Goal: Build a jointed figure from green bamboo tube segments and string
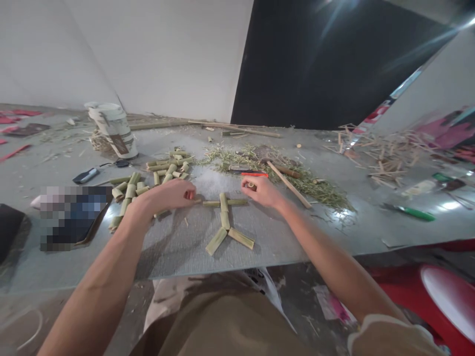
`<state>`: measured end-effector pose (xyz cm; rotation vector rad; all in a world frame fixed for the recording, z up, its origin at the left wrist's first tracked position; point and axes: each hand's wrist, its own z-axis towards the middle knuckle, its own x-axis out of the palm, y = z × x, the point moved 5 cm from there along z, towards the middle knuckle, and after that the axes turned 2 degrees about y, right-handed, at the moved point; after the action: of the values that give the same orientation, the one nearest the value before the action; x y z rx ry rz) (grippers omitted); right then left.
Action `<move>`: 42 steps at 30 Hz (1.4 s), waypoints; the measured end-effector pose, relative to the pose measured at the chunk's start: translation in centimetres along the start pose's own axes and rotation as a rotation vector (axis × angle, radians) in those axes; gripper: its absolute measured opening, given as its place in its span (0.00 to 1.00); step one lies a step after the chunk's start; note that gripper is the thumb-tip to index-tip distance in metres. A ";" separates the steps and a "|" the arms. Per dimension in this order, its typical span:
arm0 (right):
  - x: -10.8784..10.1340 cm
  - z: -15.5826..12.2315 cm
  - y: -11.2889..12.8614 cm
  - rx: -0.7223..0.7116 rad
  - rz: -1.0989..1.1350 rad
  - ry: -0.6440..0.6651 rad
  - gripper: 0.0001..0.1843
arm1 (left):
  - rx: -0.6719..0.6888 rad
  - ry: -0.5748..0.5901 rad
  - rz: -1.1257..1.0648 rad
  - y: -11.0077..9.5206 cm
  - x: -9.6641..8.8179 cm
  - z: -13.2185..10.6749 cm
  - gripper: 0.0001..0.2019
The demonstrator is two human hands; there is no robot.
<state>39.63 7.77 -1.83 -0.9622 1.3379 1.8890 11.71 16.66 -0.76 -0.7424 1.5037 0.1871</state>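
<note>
Short green bamboo pieces lie on the table as a stick figure (224, 220), with an upright body, two slanted legs and thin sideways arms. My left hand (174, 194) is just left of the figure's arm, fingers curled in; what they hold, if anything, is hidden. Behind and beside that hand spreads a pile of cut bamboo pieces (129, 192). To the right of the figure, my right hand (264, 192) is closed around a small bamboo piece (251, 186), whose round cut end shows between the fingers.
Green shavings (319, 188) lie beyond my right hand, with a hammer-like wooden tool (289, 184) and a red-orange strip (254, 174) among them. A white bucket (113, 131) stands back left. A green-handled tool (413, 212) and scattered sticks (393, 158) are rightward.
</note>
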 end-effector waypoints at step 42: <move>-1.3 4.4 6.6 -0.083 -0.019 0.148 0.15 | 0.006 0.051 -0.004 -2.7 1.0 1.0 0.09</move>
<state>34.03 9.92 3.57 -1.1723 1.3379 1.9028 14.09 14.83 -0.91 -0.7503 1.5508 0.1618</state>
